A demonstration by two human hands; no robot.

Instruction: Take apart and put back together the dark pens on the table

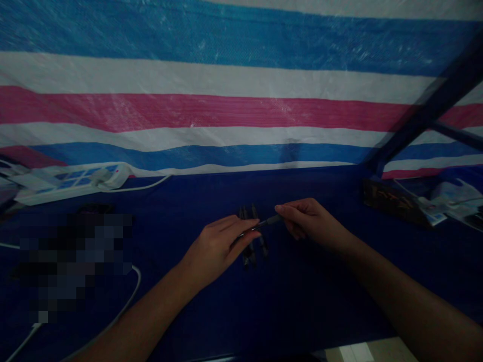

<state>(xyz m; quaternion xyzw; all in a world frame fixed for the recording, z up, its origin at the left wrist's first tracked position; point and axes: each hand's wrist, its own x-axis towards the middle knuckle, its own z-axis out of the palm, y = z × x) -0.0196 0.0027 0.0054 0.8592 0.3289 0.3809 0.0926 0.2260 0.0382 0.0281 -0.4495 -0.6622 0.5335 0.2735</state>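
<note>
My left hand (222, 241) pinches the barrel of a slim dark pen (269, 221) between thumb and fingers. The pen slants up to the right, where my right hand (309, 218) is closed on its far end. Whether that end is a separate cap is too dark to tell. Just beneath the pen, several similar dark pens (263, 246) lie side by side on the dark blue table (302, 301). My left fingers hide part of them.
A white power strip (75, 181) with plugs and a cable lies at the back left. Nearer on that side is a blurred-out dark object (75, 256) with a white cable. A dark brown block (396, 203) stands at the right, beside a blue frame post (422, 115). Striped sheeting (226, 110) hangs behind.
</note>
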